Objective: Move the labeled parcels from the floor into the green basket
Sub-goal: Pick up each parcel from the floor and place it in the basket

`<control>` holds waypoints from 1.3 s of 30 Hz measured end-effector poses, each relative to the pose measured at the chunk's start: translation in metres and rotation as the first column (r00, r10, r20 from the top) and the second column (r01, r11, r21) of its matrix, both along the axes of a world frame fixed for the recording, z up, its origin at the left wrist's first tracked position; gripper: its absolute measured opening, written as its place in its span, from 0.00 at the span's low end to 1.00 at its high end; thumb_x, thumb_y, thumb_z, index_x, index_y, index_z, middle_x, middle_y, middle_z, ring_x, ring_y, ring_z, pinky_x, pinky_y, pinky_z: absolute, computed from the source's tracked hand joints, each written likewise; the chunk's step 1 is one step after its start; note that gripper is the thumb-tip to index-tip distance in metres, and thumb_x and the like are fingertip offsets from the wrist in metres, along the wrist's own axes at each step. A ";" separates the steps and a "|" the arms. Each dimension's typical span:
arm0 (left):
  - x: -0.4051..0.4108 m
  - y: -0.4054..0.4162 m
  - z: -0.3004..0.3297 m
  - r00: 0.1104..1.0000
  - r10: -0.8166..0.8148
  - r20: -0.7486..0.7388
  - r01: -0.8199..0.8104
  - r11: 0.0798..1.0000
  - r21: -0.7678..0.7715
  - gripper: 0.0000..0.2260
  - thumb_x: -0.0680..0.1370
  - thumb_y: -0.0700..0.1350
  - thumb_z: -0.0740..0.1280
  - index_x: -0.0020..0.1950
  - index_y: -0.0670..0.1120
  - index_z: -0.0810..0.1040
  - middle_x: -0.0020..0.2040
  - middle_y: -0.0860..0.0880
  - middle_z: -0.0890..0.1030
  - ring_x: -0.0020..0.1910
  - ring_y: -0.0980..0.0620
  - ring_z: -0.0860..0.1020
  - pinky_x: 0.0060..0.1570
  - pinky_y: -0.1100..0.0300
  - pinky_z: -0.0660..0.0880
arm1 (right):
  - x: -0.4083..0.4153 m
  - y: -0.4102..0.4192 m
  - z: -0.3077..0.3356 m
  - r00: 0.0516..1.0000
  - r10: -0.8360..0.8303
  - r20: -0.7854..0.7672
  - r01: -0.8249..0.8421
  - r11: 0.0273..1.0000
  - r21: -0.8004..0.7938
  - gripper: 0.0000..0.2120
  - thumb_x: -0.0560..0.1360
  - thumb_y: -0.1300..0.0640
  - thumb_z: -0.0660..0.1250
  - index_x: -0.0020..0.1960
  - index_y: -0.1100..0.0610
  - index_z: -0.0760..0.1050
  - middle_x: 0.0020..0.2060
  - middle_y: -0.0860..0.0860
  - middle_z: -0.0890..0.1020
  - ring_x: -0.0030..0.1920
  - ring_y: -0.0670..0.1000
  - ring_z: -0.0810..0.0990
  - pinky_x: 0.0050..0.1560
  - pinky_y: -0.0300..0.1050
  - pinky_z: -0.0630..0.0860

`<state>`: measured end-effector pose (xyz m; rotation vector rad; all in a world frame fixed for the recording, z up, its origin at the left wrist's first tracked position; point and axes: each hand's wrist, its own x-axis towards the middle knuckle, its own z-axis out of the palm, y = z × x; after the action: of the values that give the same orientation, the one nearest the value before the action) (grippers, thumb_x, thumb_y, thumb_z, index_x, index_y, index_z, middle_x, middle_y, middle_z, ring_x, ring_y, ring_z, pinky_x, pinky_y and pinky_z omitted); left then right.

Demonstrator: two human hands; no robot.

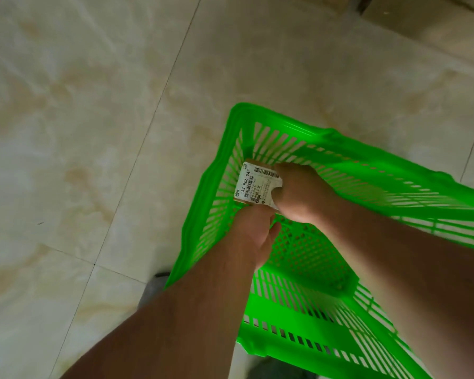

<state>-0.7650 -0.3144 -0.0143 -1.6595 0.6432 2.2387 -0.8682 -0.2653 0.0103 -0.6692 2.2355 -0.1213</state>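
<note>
The right hand [301, 192] covers one end of the parcel [255, 184]; the left hand [253, 233] covers its near edge. The small label print is unreadable. The basket [203, 214] is cut off at the right and bottom edges.

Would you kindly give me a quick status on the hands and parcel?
Both hands, left hand and right hand, on parcel. Parcel low inside basket, far-left corner. Nothing in the way.
</note>
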 end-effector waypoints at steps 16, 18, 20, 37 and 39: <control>0.045 0.022 0.106 0.947 -0.321 0.014 0.318 0.930 -0.186 0.23 0.82 0.39 0.66 0.76 0.45 0.67 0.65 0.47 0.78 0.66 0.50 0.77 0.69 0.50 0.74 | 0.113 0.104 0.092 0.438 -0.785 0.438 0.889 0.451 -0.080 0.18 0.81 0.52 0.64 0.70 0.51 0.76 0.71 0.51 0.77 0.70 0.49 0.75 0.72 0.47 0.67; 0.049 0.032 0.135 0.911 -0.413 0.002 0.405 0.890 -0.210 0.24 0.82 0.41 0.67 0.78 0.45 0.66 0.65 0.49 0.79 0.64 0.53 0.78 0.64 0.54 0.76 | 0.125 0.111 0.120 0.233 -0.832 0.504 0.970 0.239 -0.052 0.10 0.79 0.47 0.64 0.57 0.45 0.81 0.65 0.49 0.81 0.65 0.49 0.78 0.71 0.54 0.71; 0.050 0.045 0.160 0.871 -0.492 -0.007 0.478 0.849 -0.225 0.19 0.82 0.41 0.67 0.73 0.46 0.71 0.60 0.51 0.80 0.61 0.55 0.79 0.58 0.58 0.78 | 0.131 0.120 0.147 0.080 -0.818 0.570 0.997 0.066 -0.045 0.10 0.76 0.43 0.63 0.46 0.42 0.82 0.59 0.49 0.84 0.62 0.51 0.80 0.69 0.57 0.73; 0.181 0.165 0.249 0.127 -0.991 -0.038 0.925 0.133 -0.356 0.28 0.77 0.49 0.70 0.76 0.47 0.70 0.69 0.47 0.78 0.56 0.60 0.79 0.66 0.51 0.77 | 0.362 0.255 0.221 -0.607 -0.668 0.430 0.766 -0.635 0.095 0.19 0.76 0.40 0.64 0.55 0.53 0.79 0.54 0.53 0.83 0.60 0.58 0.81 0.68 0.61 0.74; 0.210 0.181 0.251 0.046 -0.998 -0.039 0.940 0.056 -0.336 0.29 0.76 0.50 0.70 0.77 0.49 0.70 0.68 0.49 0.78 0.56 0.61 0.79 0.65 0.53 0.77 | 0.403 0.265 0.218 -0.664 -0.620 0.419 0.716 -0.688 0.117 0.16 0.76 0.41 0.65 0.53 0.53 0.79 0.52 0.50 0.82 0.60 0.59 0.81 0.69 0.61 0.73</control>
<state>-0.5555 -0.1333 0.2365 -0.4124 1.5554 1.2155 -0.4649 0.0001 0.2284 1.7944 1.4202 -1.5905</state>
